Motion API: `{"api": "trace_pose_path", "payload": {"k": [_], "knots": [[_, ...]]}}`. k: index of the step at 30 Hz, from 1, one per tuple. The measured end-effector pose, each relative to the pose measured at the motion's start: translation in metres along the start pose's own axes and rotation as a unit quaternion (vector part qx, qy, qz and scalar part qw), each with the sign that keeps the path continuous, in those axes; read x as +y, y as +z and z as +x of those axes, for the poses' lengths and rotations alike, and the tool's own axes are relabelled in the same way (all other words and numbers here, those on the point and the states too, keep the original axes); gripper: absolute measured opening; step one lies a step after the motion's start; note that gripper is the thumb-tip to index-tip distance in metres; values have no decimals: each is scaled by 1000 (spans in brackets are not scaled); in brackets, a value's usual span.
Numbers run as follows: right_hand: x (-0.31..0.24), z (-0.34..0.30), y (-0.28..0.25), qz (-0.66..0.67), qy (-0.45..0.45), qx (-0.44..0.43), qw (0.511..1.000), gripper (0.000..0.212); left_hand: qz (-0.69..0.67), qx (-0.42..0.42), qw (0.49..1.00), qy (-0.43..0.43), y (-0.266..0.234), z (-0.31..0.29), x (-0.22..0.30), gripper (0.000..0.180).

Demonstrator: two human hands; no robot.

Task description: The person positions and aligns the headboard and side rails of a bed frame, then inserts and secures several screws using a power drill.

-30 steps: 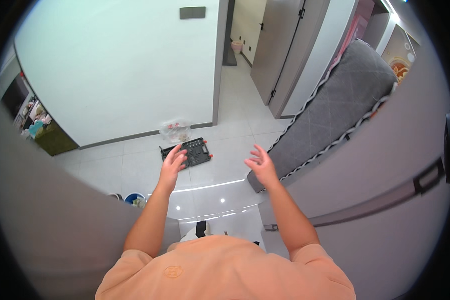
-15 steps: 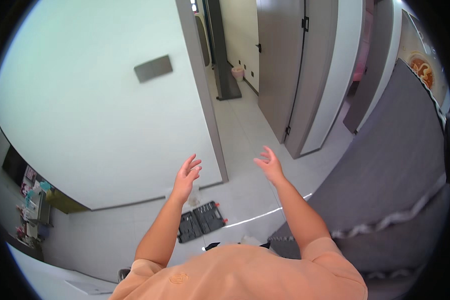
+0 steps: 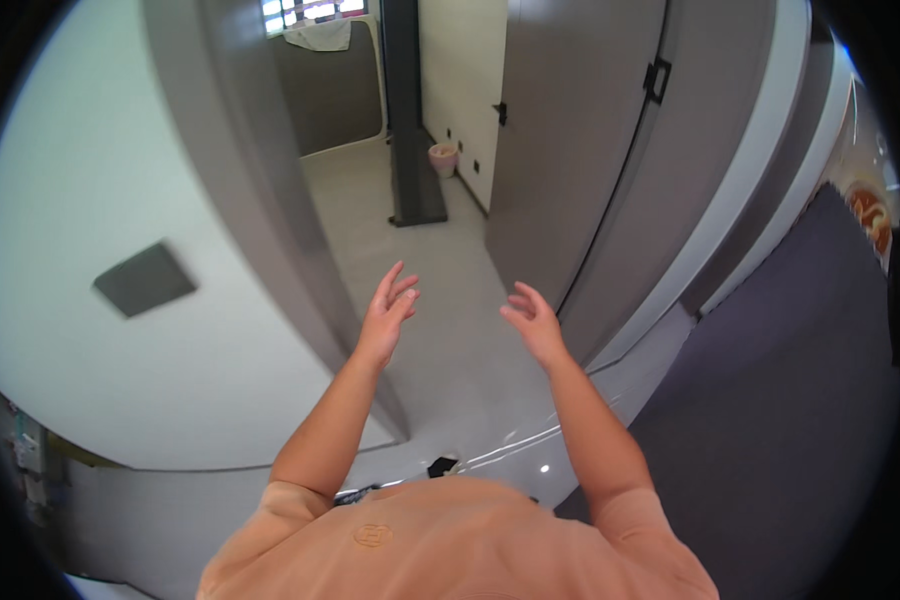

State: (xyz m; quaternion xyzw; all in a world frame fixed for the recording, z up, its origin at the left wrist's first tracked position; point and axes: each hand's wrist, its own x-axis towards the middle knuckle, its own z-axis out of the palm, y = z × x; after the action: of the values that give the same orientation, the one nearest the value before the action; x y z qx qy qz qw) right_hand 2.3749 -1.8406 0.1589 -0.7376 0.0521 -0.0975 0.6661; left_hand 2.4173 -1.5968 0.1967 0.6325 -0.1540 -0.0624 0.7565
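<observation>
1. My left grip (image 3: 388,312) is slightly left of the centre of the frame; its fingers are spread and softly curled, and it holds nothing.
2. My right grip (image 3: 535,322) is slightly right of the centre; its fingers also stand apart, with nothing between them.
3. The grey door (image 3: 575,130) is in the upper right of the frame, standing ajar, and my right grip is nearest to it. My left grip is nearest to the door frame (image 3: 245,150) at the upper left. I see no clear contact.
4. In my judgement, the present step is only facing this passage with both grips free; passing through would call for keeping them away from both sides.
5. The door looks flat and matte, with a small black handle (image 3: 501,113). The pale floor (image 3: 440,375) is smooth and shiny. On the right, the dark grey cover (image 3: 770,420) seems like dull fabric.
</observation>
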Motion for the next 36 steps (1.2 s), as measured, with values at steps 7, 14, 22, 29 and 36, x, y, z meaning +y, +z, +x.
{"api": "trace_pose_path", "payload": {"k": [7, 14, 22, 29, 36], "knots": [[-2, 146, -49, 17, -8, 51, 999, 57, 31, 5, 999, 23, 33, 202, -42, 60], [57, 358, -51, 39, 50, -15, 998, 59, 26, 150, 986, -67, -32, 353, -127, 61], [71, 590, 9, 13, 52, -170, 984, 58, 53, 333, 937, -89, -127, 437, -122, 58], [93, 753, 86, 41, 23, -203, 978, 58, 65, 341, 937, -44, -210, 582, -150, 57], [77, 892, 127, 22, 2, -135, 991, 60, 93, 219, 969, -65, -245, 786, -148, 58]]}}
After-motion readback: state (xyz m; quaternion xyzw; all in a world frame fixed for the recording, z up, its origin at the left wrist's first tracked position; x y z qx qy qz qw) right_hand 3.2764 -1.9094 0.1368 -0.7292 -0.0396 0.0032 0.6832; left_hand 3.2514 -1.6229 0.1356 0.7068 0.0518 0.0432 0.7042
